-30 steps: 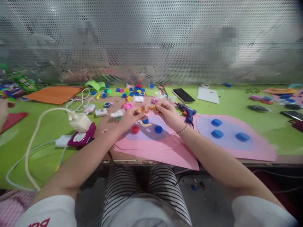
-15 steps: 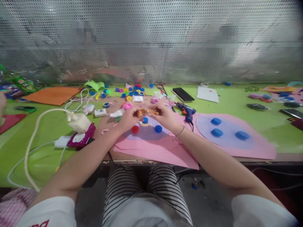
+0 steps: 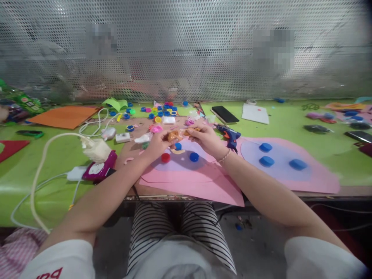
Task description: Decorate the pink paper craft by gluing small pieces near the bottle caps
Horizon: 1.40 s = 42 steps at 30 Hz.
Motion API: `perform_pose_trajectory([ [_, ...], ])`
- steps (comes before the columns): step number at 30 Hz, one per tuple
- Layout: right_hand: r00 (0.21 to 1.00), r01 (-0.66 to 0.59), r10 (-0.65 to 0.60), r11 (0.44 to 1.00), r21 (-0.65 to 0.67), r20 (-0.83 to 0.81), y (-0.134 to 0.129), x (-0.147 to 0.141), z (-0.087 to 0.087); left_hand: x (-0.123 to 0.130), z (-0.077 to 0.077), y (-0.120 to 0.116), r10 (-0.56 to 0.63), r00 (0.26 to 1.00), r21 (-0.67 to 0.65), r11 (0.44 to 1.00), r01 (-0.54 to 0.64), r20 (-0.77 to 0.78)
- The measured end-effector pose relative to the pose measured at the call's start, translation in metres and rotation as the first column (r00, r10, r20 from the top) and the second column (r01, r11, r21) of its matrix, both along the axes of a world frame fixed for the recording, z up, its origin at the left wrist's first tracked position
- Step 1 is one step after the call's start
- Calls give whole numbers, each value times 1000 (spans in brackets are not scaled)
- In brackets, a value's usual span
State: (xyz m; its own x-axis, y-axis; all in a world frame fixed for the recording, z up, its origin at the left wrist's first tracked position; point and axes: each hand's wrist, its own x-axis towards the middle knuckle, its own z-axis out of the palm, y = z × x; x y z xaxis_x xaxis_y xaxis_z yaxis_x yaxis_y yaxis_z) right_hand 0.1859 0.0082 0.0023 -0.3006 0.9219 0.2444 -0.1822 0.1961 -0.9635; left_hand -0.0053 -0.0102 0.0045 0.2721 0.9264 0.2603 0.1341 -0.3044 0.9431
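Observation:
Between my hands, above the pink and lilac paper (image 3: pixel 186 175), is a small orange-brown item in clear wrapping (image 3: pixel 175 135). My left hand (image 3: pixel 158 144) pinches its left end. The fingers of my right hand (image 3: pixel 207 140) are closed on its right end. Just below lie a blue cap (image 3: pixel 178 146), a red cap (image 3: pixel 165 157), another blue cap (image 3: pixel 194 157) and a pale curved strip (image 3: pixel 178 152).
A blue glue gun (image 3: pixel 230 136) lies right of my right hand, near a black phone (image 3: pixel 224 114). Right is a pink sheet (image 3: pixel 322 176) with blue caps. Left stand a purple power strip (image 3: pixel 100 168) and cables. Several caps lie at the back, before a perforated metal screen (image 3: pixel 186 50).
My right hand has shifted slightly right and up, and the wrapped item looks more stretched between my hands. At the far left, another person's hand has moved back from the red sheet.

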Motion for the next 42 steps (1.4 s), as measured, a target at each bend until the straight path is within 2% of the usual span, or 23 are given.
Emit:
perform_pose_trajectory([
  [5, 971, 101, -119, 990, -97, -207, 7, 2, 0, -1, -2, 3, 60, 993, -58, 997, -55, 99],
  [9, 944, 238, -258, 964, -116, -206, 13, 6, -1, -3, -8, 9, 106, 982, -129, 988, -86, 158],
  [12, 936, 284, -301, 952, -110, -183, 15, 8, -2, -3, -12, 13, 119, 974, -129, 987, -95, 191],
  [15, 944, 249, -262, 965, -88, -201, 12, 6, -2, -3, -13, 12, 103, 974, -102, 991, -83, 201],
  [20, 967, 80, -107, 989, -125, -231, 1, -1, 1, -1, -15, 8, 9, 984, -140, 990, 16, 179],
  [24, 987, 78, -90, 993, -91, -131, -3, -3, 2, 1, -16, 6, -1, 987, -164, 986, 28, 163],
  [28, 997, 76, -76, 996, -38, -5, 0, -1, 0, -1, -16, 9, 18, 984, -153, 988, 9, 176],
  [31, 1000, 10, -9, 997, -79, 8, 0, 0, -2, -5, -16, 13, 53, 977, -104, 994, -33, 204],
  [35, 993, -95, 103, 986, -140, 53, 0, 0, -5, -6, -15, 15, 141, 962, -111, 987, -118, 233],
  [39, 997, -79, 77, 989, -126, -20, -1, -2, -6, -3, -14, 13, 108, 969, -88, 992, -90, 221],
  [42, 998, -55, 55, 994, -99, 0, -5, -3, -4, -1, -16, 11, 71, 975, -84, 995, -54, 208],
])
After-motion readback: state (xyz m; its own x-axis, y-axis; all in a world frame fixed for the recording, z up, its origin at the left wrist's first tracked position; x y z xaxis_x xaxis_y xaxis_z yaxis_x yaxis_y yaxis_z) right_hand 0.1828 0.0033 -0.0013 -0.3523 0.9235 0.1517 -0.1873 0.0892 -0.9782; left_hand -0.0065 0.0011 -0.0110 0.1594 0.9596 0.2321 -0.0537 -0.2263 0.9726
